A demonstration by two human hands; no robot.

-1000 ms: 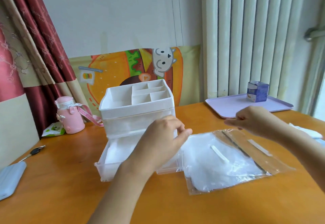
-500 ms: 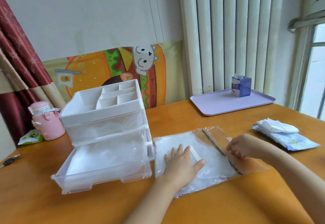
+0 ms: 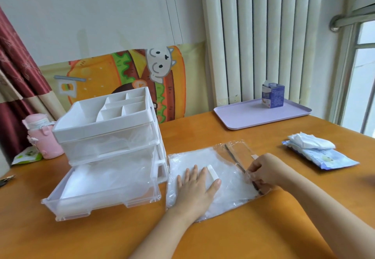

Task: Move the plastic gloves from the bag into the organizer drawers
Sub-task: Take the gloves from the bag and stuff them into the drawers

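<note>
A clear plastic bag [image 3: 231,193] with a stack of white plastic gloves [image 3: 227,169] inside lies flat on the orange table. My left hand [image 3: 195,189] presses flat on the bag, fingers straight. My right hand [image 3: 263,172] pinches the bag's open end by its dark seal strip. Left of the bag stands a white organizer [image 3: 105,128] with a divided top tray. Its bottom drawer [image 3: 101,193] is pulled out, with clear film lying in it; the upper drawer is pushed in.
A lilac tray [image 3: 243,116] with a small blue carton [image 3: 273,95] sits at the back right. A wet-wipes pack [image 3: 322,155] lies at the right. A pink bottle [image 3: 41,137] stands left of the organizer, and keys [image 3: 6,178] lie at the left edge.
My left hand left the organizer's front and came down flat on the bag. My right hand dropped to the bag's open end and pinched it. The camera turned right.
</note>
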